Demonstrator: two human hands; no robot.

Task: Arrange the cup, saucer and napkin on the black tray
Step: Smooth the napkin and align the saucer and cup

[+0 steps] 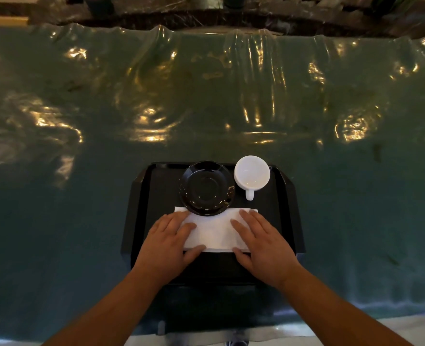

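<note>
Two hands, left hand point(167, 242) and right hand point(263, 244), press flat, apart, on one napkin point(215, 232); beyond them, one saucer point(206, 188), one cup point(252, 176), one tray point(285, 208).

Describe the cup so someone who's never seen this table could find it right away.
Find the black tray on the green, plastic-covered table. At its far right corner stands the cup, right of the black saucer. It is the only white dish, empty, with its handle pointing toward the person.
</note>
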